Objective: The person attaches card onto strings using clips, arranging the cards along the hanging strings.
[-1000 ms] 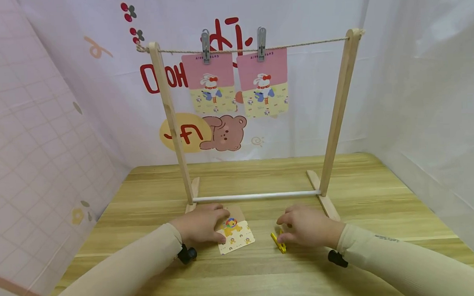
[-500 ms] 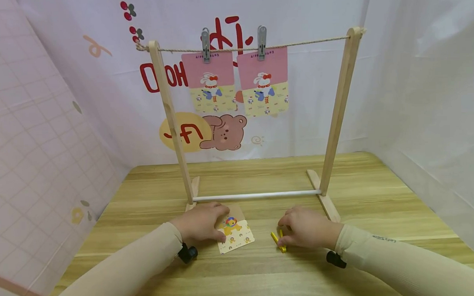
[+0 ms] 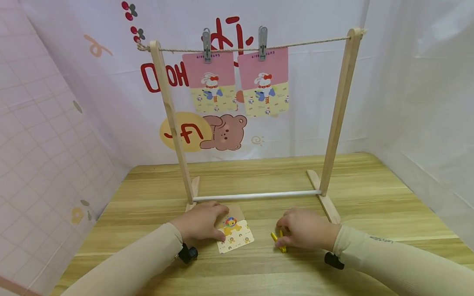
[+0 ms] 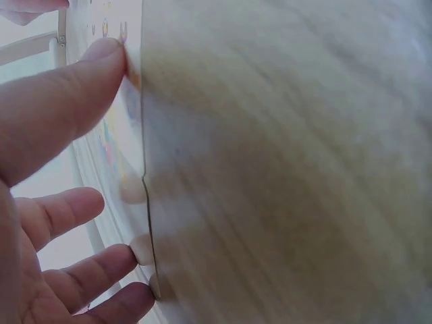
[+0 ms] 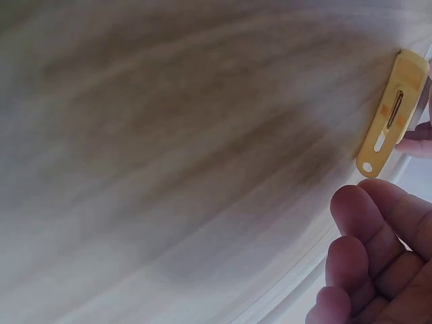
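Observation:
My left hand (image 3: 202, 221) rests at the left side of a small lion-printed card (image 3: 239, 237) lying on the table. Its thumb touches the printed face in the left wrist view, and the other fingers spread loosely along the card (image 4: 133, 138). To the right, a yellow clothespin (image 3: 275, 238) lies on the wood, partly hidden by my right hand (image 3: 304, 227). The right thumb overlaps the clothespin in the head view, with the index finger bent over beyond it. In the right wrist view, loosely bent fingertips sit close to the holed end of the clothespin (image 5: 390, 115), not wrapped round it.
A wooden frame (image 3: 338, 118) stands behind both hands, with a white bar (image 3: 258, 195) low across it. Along its top string (image 3: 308, 43), two grey clothespins (image 3: 206, 44) hold two pink-and-yellow cards (image 3: 211, 70). A printed white cloth (image 3: 311, 132) hangs behind.
Both hands stay nearly still. My right hand shifts very slightly left beside the yellow clothespin; the card and the hanging cards keep their places.

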A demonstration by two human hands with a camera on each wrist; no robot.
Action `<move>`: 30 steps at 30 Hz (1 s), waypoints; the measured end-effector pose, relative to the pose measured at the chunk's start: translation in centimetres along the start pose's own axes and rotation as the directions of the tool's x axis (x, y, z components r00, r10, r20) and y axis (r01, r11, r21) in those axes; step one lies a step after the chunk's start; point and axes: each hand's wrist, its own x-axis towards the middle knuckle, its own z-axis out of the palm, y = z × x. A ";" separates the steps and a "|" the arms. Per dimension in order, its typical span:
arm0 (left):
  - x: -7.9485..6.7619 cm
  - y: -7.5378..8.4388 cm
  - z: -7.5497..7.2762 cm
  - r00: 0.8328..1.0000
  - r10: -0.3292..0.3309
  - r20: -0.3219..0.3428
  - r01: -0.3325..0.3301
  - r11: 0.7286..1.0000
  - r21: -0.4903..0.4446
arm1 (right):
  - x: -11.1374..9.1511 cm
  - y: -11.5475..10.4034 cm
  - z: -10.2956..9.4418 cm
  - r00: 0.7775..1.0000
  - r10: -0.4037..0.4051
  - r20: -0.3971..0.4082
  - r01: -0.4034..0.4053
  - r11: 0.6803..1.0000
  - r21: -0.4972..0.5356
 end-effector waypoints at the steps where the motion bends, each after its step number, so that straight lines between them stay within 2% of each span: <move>1: 0.0 0.0 0.0 1.000 0.000 -0.002 0.000 1.000 -0.003 | 0.0 -0.1 0.0 1.000 0.003 0.003 -0.003 1.000 0.002; 11: 0.0 -0.1 0.0 1.000 -0.030 -0.010 0.029 0.998 -0.058 | -0.1 -0.1 -0.1 1.000 0.014 0.019 -0.015 0.999 0.038; 18: 0.0 -0.3 0.2 0.995 -0.092 -0.048 0.091 0.995 -0.031 | -0.1 0.1 -0.3 0.999 0.009 0.037 -0.012 0.997 0.072; 26: 0.1 0.1 0.2 0.993 -0.094 -0.071 0.091 0.995 -0.041 | 0.2 0.4 -0.2 0.999 0.020 0.030 -0.021 0.999 0.037; 30: -0.1 0.2 0.1 0.991 -0.110 -0.071 0.105 0.992 -0.067 | 0.2 0.6 0.0 0.999 0.038 0.038 -0.040 0.998 0.053</move>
